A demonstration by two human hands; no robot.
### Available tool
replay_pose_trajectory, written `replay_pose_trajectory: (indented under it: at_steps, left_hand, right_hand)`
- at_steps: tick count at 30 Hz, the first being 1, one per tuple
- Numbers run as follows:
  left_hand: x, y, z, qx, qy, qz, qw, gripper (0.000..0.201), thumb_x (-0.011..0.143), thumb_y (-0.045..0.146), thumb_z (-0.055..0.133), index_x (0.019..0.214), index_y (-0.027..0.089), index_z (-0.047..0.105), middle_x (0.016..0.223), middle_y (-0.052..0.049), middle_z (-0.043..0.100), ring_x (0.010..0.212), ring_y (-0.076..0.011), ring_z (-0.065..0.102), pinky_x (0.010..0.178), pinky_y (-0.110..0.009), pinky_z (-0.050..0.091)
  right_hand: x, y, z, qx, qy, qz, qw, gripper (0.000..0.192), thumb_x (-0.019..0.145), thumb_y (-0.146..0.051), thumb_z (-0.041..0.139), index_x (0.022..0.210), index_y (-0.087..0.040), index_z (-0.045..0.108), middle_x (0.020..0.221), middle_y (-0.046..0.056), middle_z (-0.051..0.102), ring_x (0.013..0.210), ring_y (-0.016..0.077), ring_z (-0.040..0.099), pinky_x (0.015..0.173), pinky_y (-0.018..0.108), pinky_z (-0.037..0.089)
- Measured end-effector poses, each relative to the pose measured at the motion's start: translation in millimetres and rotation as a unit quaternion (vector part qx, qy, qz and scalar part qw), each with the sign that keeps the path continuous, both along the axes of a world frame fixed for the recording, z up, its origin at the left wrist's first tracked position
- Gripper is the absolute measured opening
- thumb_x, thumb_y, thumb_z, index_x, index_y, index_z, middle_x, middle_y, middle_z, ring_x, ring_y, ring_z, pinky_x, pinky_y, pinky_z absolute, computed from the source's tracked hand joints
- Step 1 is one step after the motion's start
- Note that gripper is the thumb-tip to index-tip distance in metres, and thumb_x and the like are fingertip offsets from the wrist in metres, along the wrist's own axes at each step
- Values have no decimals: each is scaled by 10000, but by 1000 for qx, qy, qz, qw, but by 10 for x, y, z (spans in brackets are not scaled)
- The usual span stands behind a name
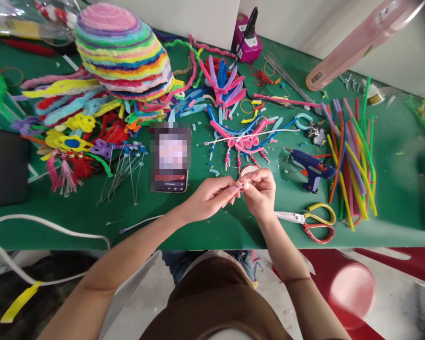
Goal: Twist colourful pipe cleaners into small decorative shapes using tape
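Observation:
Both hands meet above the table's near middle, fingertips pressed together. My left hand (217, 196) pinches a small purple piece (239, 186), whose exact kind I cannot make out. My right hand (260, 191) is closed on the same piece from the other side. Just behind the fingers lies a round dish of pale beads (250, 170), partly covered by my right hand. Beyond it is a pink and blue pipe-cleaner ornament (246, 141) with beaded strands hanging from it. Scissors (304, 218) with yellow and red handles lie beside my right wrist.
A phone (170, 185) lies left of my hands. A blue glue gun (313, 167) and a bundle of coloured pipe cleaners (356, 160) are to the right. A striped rainbow hat-like piece (123, 52) stands at back left, near bead-tipped wires (122, 174). A pink bottle (357, 47) stands back right.

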State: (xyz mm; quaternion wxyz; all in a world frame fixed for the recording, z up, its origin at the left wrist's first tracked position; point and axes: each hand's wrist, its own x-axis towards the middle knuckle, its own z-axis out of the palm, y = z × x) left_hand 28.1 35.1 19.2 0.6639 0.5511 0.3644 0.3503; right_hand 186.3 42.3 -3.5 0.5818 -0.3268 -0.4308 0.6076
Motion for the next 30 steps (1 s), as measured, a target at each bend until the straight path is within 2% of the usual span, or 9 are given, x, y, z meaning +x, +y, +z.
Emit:
replay_pose_trajectory:
  at_steps: [4,9,18,23,26,30]
  left_hand:
    - [-6,-3,-12,-7,-13,1,1000,416,971,504,441,767,154,538,647,21,520,492,-57,435,453,-202,347]
    - [-5,1,5,0,-23,1,1000,396,976,480,441,771,155,537,642,21,519,491,-59,430,455,-203,344]
    - [-14,14,7,26,11,7,1000,409,970,488,439,747,160,541,621,21,522,491,-66,427,464,-206,344]
    - [-36,37,39,30,39,4,999,438,952,517,456,721,157,552,589,17,540,492,-69,442,463,-200,335]
    - [-50,50,47,18,33,-12,999,442,943,528,470,739,153,584,564,12,570,474,-68,449,456,-193,342]
    - [-62,71,40,-33,16,-34,999,411,925,505,514,762,141,614,551,10,605,418,-53,428,416,-179,331]
  right_hand:
    - [-12,-5,-5,-10,-31,-29,999,233,741,-306,799,882,-292,614,722,-79,734,646,94,699,632,219,605]
    - [-14,-21,-20,8,-75,-40,996,291,741,-359,796,935,-304,587,714,-75,731,692,112,703,748,278,609]
    - [-12,-25,2,29,-104,-33,994,282,772,-328,771,967,-291,571,763,-60,754,726,120,717,721,279,609]
    - [22,-9,83,89,-156,-33,983,276,794,-274,749,978,-297,544,762,-52,754,780,143,737,751,313,606]
    - [79,4,101,101,-205,-15,973,296,800,-303,742,1001,-297,524,768,-38,762,851,178,744,811,373,595]
    - [144,22,83,101,-238,7,966,318,792,-320,751,1031,-288,543,768,-33,768,861,192,744,859,406,566]
